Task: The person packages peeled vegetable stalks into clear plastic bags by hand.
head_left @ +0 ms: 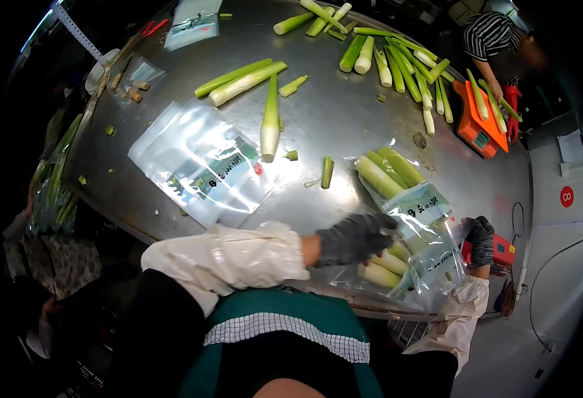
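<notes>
Head view, sole entry: 1 metal surface, carrying stalks, bags and trimmings. Item, upper filled bag, clear with a printed label, pale green stalks inside, lying on the right of the near half. Item, lower filled bag, likewise holding stalks, just below the first and overlapping it, close to the near edge. Item, left hand, dark-gloved, over the left side of the filled bags; blurred, so whether its fingers are apart or clamped cannot be told. Item, right hand, gloved likewise, at the bags' right side; its fingers are bent, but whether they pinch the film cannot be told. Item, flat bags, fanned out left of centre. Item, 2 loose stalks side by side beyond these, and 1 single stalk to their right. Item, cut piece, left of the upper bag. Item, stalk group at the far right, near an orange scale bearing further stalks, with a co-worker's hand among them. Risks, as judged: slick film could slip through gloved fingers if held by its margin; a pull towards the body could drag the lower bag over the edge; the overlap could bring both bags along together; a hard tug against the stalk ends could split the plastic.
</notes>
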The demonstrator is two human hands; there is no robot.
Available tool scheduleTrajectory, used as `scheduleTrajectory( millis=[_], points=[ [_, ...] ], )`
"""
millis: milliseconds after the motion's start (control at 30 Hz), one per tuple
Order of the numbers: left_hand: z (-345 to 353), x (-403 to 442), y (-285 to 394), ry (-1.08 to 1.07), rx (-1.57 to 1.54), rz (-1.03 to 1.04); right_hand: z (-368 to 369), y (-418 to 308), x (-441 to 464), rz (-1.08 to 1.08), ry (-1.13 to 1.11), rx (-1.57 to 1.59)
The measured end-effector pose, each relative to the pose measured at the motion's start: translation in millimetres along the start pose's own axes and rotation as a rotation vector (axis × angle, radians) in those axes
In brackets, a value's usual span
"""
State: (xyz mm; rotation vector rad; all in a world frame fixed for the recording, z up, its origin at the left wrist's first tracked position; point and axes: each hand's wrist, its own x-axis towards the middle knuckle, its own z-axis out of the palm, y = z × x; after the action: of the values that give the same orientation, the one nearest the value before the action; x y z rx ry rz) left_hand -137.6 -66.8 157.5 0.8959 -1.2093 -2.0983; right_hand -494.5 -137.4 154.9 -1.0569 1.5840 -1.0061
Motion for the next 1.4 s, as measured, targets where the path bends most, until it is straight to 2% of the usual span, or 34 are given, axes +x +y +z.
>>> scheduleTrajectory(
  millis=[67, 100, 133, 200, 233, 267, 333, 400, 467, 500, 600, 633, 733, 800, 867, 1000, 1067, 1267, 1333, 1367, 1400],
  points=[
    [-47.4, -27.2, -21.7, 0.119, -0.281, 0.017, -7.0, -5.2, 11.0, 0.043, 0.047, -0.345],
    [-63.6, -46.7, -22.9, 0.302, 0.071, 0.068, -13.3, -5.8, 20.3, 0.094, 0.061, -0.548],
    [-87.6, -56.2, -49.6, 0.515, 0.373, 0.202, -16.1, -5.0, 26.4, 0.093, 0.047, -0.557],
    [-113.9, -89.6, -72.8, 0.883, 0.802, -0.035, -2.5, -14.3, 26.5, -0.374, 0.185, -1.005],
    [-123.7, -105.5, -83.2, 0.915, 1.114, -0.106, 12.4, -30.7, 23.1, -0.351, 0.269, -1.147],
    [-127.5, -117.5, -84.5, 0.803, 1.196, -0.396, 33.4, -45.6, 17.4, -0.353, 0.250, -1.157],
    [-117.3, -135.5, -106.7, 0.924, 1.554, -0.467, 72.6, -67.5, 7.7, -0.707, 0.300, -1.159],
    [-119.5, -137.9, -128.9, 0.915, 1.560, -0.480, 128.9, -90.0, -15.6, -0.846, 0.077, -1.059],
    [-120.7, -135.5, -144.1, 0.921, 1.617, -0.305, 179.4, -93.7, -34.5, -0.984, -0.134, -1.029],
    [-122.5, -130.6, -153.2, 0.969, 1.667, -0.230, 199.8, -90.8, -42.4, -0.981, -0.232, -1.033],
    [-128.4, -126.2, -156.2, 0.993, 1.744, -0.189, 246.2, -81.4, -60.6, -0.940, -0.464, -1.069],
    [-129.5, -129.0, -148.5, 1.001, 1.736, -0.037, 255.8, -79.9, -67.1, -0.926, -0.503, -1.109],
    [-131.2, -133.0, -135.4, 0.978, 1.552, -0.047, 271.7, -72.6, -81.1, -0.872, -0.623, -1.149],
    [-135.0, -136.0, -132.4, 1.025, 1.570, 0.013, 277.0, -63.1, -86.8, -0.838, -0.673, -1.159],
    [-136.9, -138.4, -125.6, 1.061, 1.335, -0.022, 281.7, -50.3, -93.3, -0.860, -0.685, -1.173],
    [-138.7, -141.3, -110.3, 1.124, 1.138, -0.102, 294.8, -29.9, -108.8, -0.853, -0.759, -1.180],
    [-151.2, -143.1, -121.6, 1.189, 1.073, 0.066, 310.0, -26.4, -115.0, -0.742, -0.876, -1.185],
    [-152.3, -159.8, -109.7, 1.302, 0.834, 0.109, 346.4, -22.6, -130.8, -0.763, -1.028, -1.286],
    [-155.2, -165.2, -111.5, 1.340, 0.459, 0.077, 357.2, -23.9, -129.1, -0.575, -0.969, -1.166],
    [-154.8, -166.8, -112.8, 1.343, 0.454, 0.074, 366.1, -22.9, -121.0, -0.426, -1.013, -1.120],
    [-153.2, -167.9, -113.8, 1.328, 0.405, 0.131, 371.3, -6.6, -109.4, -0.263, -1.039, -0.877]
  ],
)
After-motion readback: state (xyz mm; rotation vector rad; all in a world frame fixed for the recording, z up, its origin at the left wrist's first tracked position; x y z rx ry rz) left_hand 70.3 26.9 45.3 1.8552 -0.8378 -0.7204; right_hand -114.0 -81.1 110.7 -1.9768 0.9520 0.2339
